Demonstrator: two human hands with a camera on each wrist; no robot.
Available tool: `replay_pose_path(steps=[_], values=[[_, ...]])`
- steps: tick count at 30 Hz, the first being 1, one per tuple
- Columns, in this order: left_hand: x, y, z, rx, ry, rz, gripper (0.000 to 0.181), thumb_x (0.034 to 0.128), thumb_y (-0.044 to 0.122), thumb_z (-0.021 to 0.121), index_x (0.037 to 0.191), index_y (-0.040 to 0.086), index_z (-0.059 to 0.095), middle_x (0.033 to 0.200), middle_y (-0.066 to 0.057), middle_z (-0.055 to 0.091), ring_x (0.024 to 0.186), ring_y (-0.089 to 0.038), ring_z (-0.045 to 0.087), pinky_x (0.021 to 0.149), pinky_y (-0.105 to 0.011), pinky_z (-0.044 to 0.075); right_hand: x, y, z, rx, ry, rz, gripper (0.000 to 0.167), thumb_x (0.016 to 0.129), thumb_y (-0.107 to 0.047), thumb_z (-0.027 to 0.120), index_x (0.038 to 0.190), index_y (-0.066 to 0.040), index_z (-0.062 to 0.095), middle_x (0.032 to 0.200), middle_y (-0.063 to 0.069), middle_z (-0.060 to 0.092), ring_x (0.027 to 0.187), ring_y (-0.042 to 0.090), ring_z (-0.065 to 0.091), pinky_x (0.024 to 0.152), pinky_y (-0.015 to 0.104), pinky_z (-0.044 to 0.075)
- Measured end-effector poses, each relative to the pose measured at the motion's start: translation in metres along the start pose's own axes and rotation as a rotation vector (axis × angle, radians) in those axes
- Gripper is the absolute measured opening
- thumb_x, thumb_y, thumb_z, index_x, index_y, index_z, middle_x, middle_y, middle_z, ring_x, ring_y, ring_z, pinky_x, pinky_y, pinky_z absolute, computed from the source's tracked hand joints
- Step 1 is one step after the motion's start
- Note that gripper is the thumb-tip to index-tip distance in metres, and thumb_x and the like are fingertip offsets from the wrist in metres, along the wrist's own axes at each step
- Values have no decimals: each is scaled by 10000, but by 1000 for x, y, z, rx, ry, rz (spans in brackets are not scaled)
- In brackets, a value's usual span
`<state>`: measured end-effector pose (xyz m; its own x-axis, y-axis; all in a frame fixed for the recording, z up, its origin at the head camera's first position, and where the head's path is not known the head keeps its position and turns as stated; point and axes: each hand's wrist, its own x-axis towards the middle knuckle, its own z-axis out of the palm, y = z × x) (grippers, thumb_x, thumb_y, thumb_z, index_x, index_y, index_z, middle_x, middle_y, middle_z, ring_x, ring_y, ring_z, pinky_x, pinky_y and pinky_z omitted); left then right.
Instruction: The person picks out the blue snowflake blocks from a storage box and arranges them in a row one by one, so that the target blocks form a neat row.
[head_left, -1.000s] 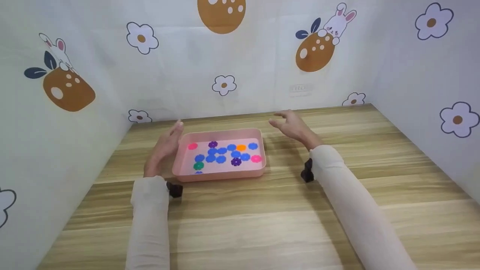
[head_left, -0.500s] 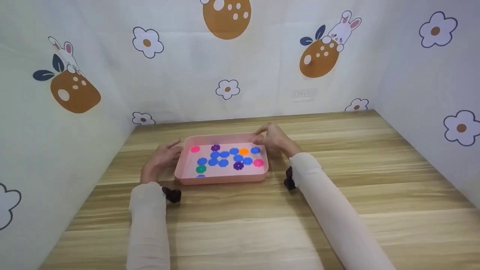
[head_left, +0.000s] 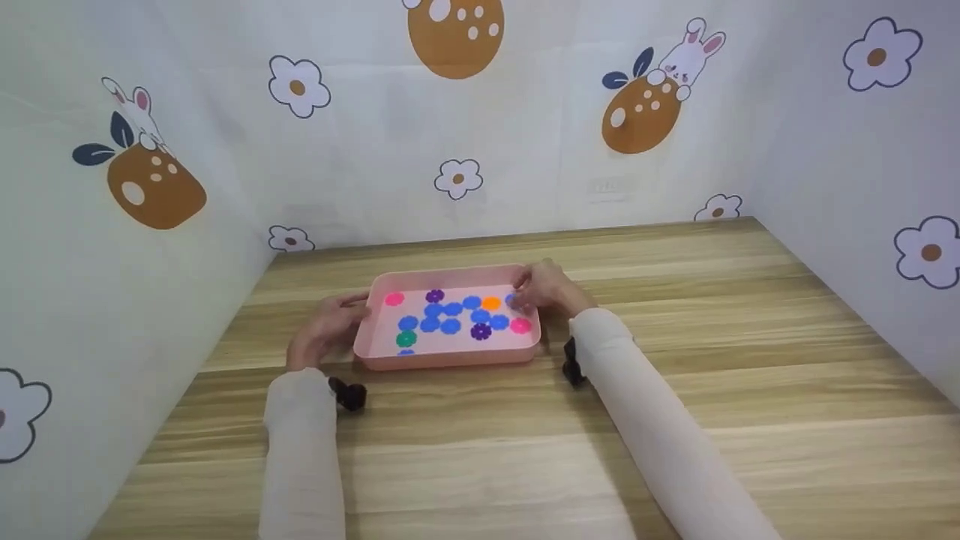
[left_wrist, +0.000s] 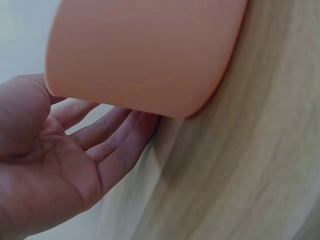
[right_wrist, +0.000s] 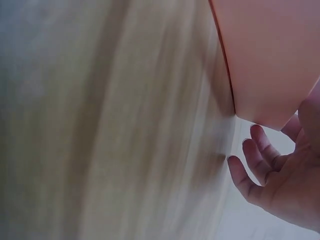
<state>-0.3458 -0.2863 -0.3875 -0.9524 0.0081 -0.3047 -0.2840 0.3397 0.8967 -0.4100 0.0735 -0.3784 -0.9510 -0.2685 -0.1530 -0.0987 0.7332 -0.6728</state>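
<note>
A shallow pink tray (head_left: 450, 361) lies on the table with several flower-shaped plastic discs (head_left: 450, 326) flat inside it. Most discs are blue; others are pink, purple, green and orange. At the tray's left end my left hand (head_left: 326, 326) holds the wall, thumb at the rim; the left wrist view shows its fingers (left_wrist: 115, 142) reaching along the outside, their tips partly hidden. My right hand (head_left: 551, 286) grips the far right corner, thumb over the rim. In the right wrist view its curled fingers (right_wrist: 258, 160) are outside the tray, and part of the thumb is cut off.
The tray rests on a wood-grain table (head_left: 465, 450). White cloth walls (head_left: 360, 150) printed with flowers, rabbits and orange fruit close in the back and both sides. A black wrist device (head_left: 349, 394) sits under the left cuff, another (head_left: 574, 362) under the right.
Both hands have come in from beside the tray to its ends; the right moved left and down onto the far right corner. The discs keep their places in the tray.
</note>
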Motion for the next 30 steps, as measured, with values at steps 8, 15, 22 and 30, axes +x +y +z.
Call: replay_pose_path(steps=[8, 15, 22, 30], values=[[-4, -2, -5, 29, 16, -1, 580, 1035, 249, 521, 1571, 133, 330, 1572, -167, 419, 1415, -329, 435, 1201, -487, 336, 3, -12, 3, -41, -20, 60, 308, 870, -178, 781, 1152, -71, 720, 1147, 121, 698, 1016, 280, 629, 997, 393, 544], [0, -2, 0, 45, 4, 7, 570, 1035, 234, 506, 1568, 127, 333, 1579, -166, 407, 1419, -319, 428, 1200, -480, 337, -2, -11, 0, -112, -16, 62, 279, 887, -176, 760, 1143, -68, 729, 1160, 128, 701, 1032, 293, 622, 1033, 425, 521], [-3, -3, -3, 53, 22, -30, 566, 1046, 247, 486, 1578, 155, 315, 1581, -150, 405, 1385, -312, 436, 1197, -490, 340, -4, -12, 2, -127, -45, 43, 306, 889, -188, 758, 1167, -67, 721, 1185, 131, 697, 1029, 284, 614, 1033, 411, 520], [-2, -2, 3, -22, -16, 1, 554, 1056, 229, 464, 1575, 113, 309, 1548, -167, 440, 1306, -273, 470, 1183, -454, 371, -2, -8, -3, -141, -39, 41, 323, 872, -197, 779, 1156, -55, 717, 1161, 134, 701, 1018, 289, 608, 1021, 410, 525]])
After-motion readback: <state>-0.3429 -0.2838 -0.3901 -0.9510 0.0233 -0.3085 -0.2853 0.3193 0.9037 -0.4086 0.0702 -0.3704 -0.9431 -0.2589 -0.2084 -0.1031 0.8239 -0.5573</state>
